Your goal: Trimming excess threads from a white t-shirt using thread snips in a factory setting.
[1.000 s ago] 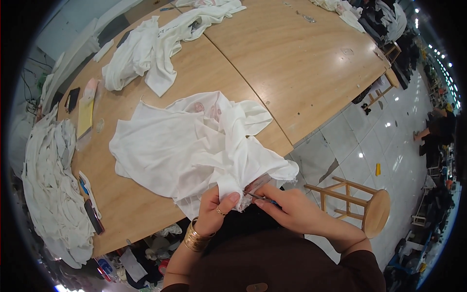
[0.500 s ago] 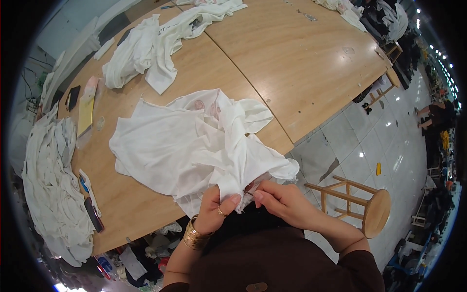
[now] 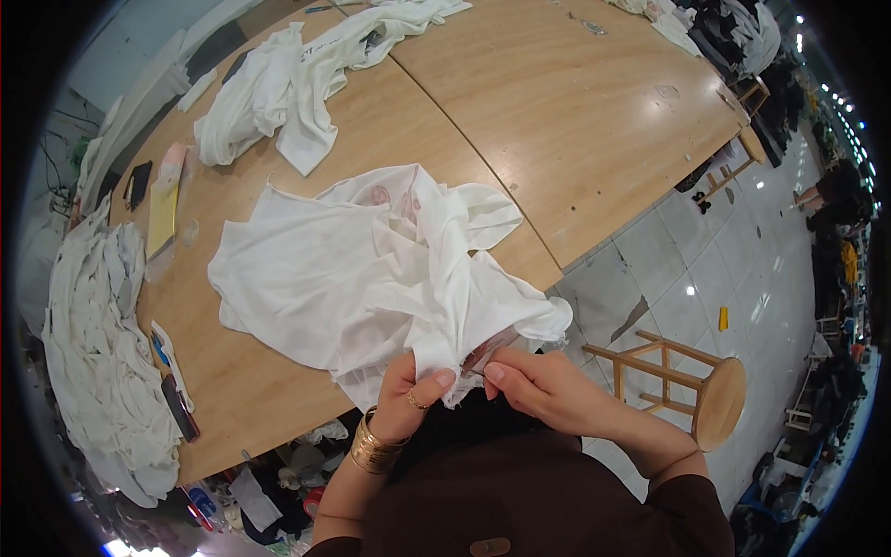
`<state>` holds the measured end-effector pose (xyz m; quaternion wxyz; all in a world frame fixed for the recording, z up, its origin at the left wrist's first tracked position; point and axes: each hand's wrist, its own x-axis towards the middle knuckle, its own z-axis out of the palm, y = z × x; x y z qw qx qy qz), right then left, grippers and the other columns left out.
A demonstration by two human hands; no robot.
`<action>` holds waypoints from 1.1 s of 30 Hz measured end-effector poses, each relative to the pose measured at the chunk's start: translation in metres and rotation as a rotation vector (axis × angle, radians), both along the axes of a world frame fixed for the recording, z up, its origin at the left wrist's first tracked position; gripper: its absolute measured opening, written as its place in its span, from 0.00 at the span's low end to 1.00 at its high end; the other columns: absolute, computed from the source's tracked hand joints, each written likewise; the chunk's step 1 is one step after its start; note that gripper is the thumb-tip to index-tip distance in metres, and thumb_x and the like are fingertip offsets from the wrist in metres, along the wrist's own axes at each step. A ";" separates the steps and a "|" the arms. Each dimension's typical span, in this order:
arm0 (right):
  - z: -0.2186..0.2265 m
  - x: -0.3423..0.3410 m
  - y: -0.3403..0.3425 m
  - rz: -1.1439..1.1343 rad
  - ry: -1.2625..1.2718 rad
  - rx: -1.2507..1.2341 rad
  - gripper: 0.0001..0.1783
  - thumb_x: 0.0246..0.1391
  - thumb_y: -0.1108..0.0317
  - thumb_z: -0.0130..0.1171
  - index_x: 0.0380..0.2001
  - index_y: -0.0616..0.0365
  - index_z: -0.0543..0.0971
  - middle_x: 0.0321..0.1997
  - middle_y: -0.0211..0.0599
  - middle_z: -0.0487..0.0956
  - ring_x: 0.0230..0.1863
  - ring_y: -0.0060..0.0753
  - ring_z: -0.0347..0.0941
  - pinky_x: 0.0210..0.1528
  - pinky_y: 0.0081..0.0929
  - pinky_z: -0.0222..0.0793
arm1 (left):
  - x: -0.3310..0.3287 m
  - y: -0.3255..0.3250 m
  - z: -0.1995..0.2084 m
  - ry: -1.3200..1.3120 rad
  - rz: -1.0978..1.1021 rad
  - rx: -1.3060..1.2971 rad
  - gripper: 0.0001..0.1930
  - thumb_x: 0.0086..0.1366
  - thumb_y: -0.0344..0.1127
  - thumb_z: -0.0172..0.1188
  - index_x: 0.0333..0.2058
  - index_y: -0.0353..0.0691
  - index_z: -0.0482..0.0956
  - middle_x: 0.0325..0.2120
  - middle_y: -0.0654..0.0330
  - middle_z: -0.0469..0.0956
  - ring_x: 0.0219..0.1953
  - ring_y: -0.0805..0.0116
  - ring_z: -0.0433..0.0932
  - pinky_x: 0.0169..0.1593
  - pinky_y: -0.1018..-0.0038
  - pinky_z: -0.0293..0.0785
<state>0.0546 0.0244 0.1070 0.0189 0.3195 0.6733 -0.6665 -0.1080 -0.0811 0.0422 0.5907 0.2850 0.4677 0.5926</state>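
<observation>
A white garment [image 3: 306, 269], bunched and wrinkled, lies across the near part of the table, its gathered end hanging over the front edge. My left hand [image 3: 405, 401], with a ring and a wide gold bracelet at the wrist, is closed on that end, thumb pressing the cloth from above. Close by on the right, my right hand [image 3: 536, 388] pinches a thin, dark, slender tool [image 3: 477, 372] whose tip meets the garment's edge. Its exact kind is too small to make out. Reddish print shows through the cloth near the fingers and farther up.
More white garments [image 3: 251, 111] lie at the far left, and a big white cloth heap [image 3: 107, 362] hangs at the left edge. A dark phone-like object [image 3: 180, 408], a yellow pad [image 3: 162, 218] and a black case [image 3: 138, 186] are on the table [image 3: 557, 121]. A wooden stool [image 3: 719, 406] stands right.
My right hand has shifted slightly, its tool drawing a little away from my left fingertips. More reddish print shows between the hands. My left hand keeps its hold on the cloth.
</observation>
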 end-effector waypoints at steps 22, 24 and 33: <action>-0.001 0.000 -0.003 -0.038 0.000 0.049 0.16 0.58 0.59 0.43 0.29 0.62 0.70 0.20 0.40 0.69 0.21 0.36 0.64 0.27 0.28 0.61 | -0.001 0.000 0.003 -0.114 -0.049 -0.019 0.16 0.53 0.35 0.53 0.39 0.31 0.72 0.31 0.63 0.73 0.33 0.77 0.69 0.36 0.80 0.65; 0.000 0.002 -0.002 -0.029 -0.013 0.040 0.16 0.58 0.59 0.42 0.29 0.62 0.70 0.20 0.39 0.70 0.22 0.36 0.64 0.28 0.27 0.61 | -0.001 0.001 0.003 -0.156 -0.073 -0.020 0.17 0.52 0.35 0.53 0.39 0.30 0.72 0.31 0.63 0.73 0.33 0.76 0.69 0.37 0.79 0.65; 0.002 0.002 -0.001 0.002 -0.017 0.017 0.17 0.59 0.59 0.41 0.28 0.62 0.70 0.19 0.38 0.69 0.21 0.34 0.64 0.28 0.26 0.61 | 0.002 0.002 -0.006 -0.187 -0.050 -0.014 0.18 0.51 0.35 0.54 0.40 0.30 0.72 0.33 0.61 0.74 0.34 0.74 0.70 0.38 0.79 0.65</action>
